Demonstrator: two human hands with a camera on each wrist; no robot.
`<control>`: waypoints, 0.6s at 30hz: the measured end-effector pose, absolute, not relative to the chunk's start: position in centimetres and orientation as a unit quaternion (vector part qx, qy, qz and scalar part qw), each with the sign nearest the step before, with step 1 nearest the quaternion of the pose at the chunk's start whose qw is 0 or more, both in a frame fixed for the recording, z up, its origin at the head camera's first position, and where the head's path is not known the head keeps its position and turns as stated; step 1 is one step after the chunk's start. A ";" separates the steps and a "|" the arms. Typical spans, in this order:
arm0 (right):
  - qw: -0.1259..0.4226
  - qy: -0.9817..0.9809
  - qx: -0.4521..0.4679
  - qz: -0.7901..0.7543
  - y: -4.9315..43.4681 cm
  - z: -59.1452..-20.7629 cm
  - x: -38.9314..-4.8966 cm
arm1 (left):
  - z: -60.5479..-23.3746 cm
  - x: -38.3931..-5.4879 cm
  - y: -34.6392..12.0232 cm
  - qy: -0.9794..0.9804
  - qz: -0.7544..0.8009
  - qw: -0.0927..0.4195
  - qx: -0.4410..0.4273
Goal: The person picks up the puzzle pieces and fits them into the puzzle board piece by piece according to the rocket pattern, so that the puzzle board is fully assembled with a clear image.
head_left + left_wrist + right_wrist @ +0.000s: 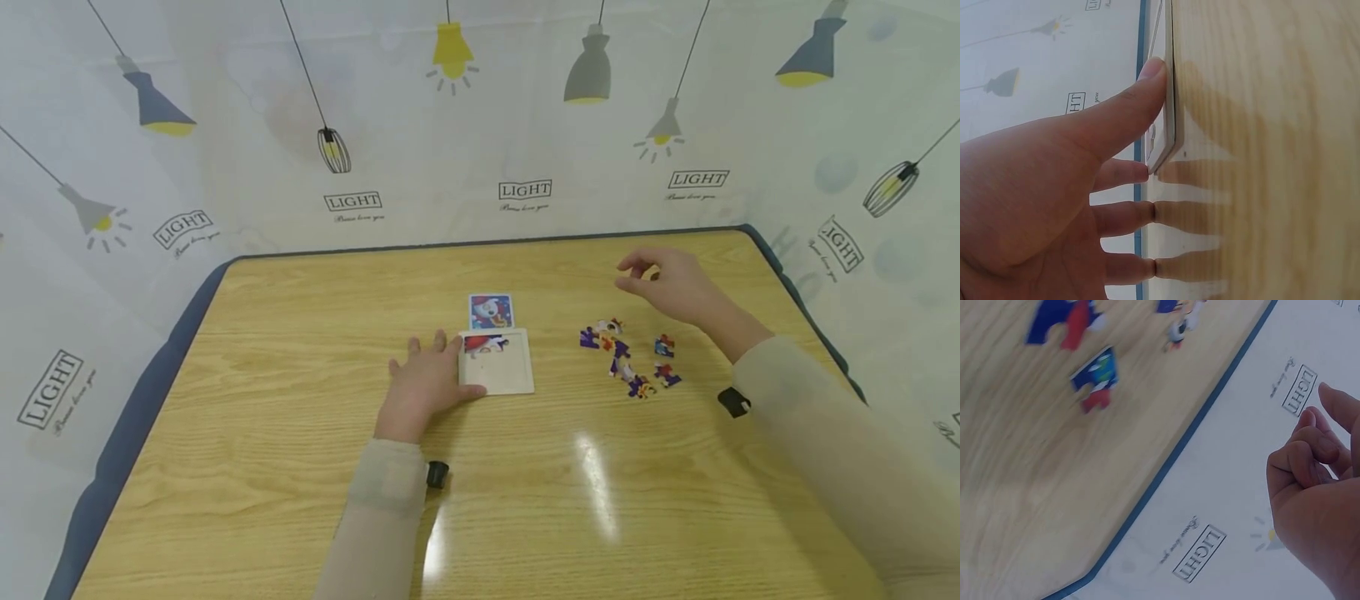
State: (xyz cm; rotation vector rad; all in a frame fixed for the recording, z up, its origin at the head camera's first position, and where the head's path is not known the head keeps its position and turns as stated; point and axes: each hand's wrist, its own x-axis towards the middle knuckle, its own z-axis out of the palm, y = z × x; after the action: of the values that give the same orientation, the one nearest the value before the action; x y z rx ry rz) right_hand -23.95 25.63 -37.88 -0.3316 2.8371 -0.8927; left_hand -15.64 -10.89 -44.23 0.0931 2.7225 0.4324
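My left hand (pixel 426 385) lies at the left side of a pale square puzzle tray (pixel 510 375), fingers spread. The thumb presses on the tray's near left corner, and the left wrist view shows the other fingertips on the tabletop by the tray (pixel 1170 81). A few joined puzzle pieces (pixel 483 342) fill the tray's far left part; the rest shows bare backing. My right hand (pixel 671 285) is raised above the table beyond the loose puzzle pieces (pixel 617 348), fingers loosely curled, thumb apart, nothing visible in it. The right wrist view shows one loose piece (pixel 1099 378) apart from others.
A small picture card (pixel 491 312) with a white cartoon figure touches the tray's far edge. Two more loose pieces (pixel 666 375) lie at the right of the pile. The wooden table (pixel 300 467) ends in a dark blue edge against a lamp-patterned curtain (pixel 420 125).
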 end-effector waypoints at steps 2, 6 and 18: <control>0.073 0.947 -0.108 -0.292 26.4 -38.2 -23.8 | -44.3 -15.6 -10.9 0.969 0.153 0.191 0.033; 0.071 0.951 -0.104 -0.284 27.9 -39.2 -23.1 | -44.3 -15.6 -10.8 0.969 0.152 0.193 0.033; 0.101 0.950 -0.092 -0.280 30.4 -42.1 -20.2 | -44.0 -15.5 -10.9 0.969 0.148 0.195 0.032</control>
State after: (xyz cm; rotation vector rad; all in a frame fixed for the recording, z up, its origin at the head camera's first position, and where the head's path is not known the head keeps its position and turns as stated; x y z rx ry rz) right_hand -20.17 30.41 -42.06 -0.2704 2.8081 -0.8270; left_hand -15.50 -10.86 -43.97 0.0909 2.7156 0.4135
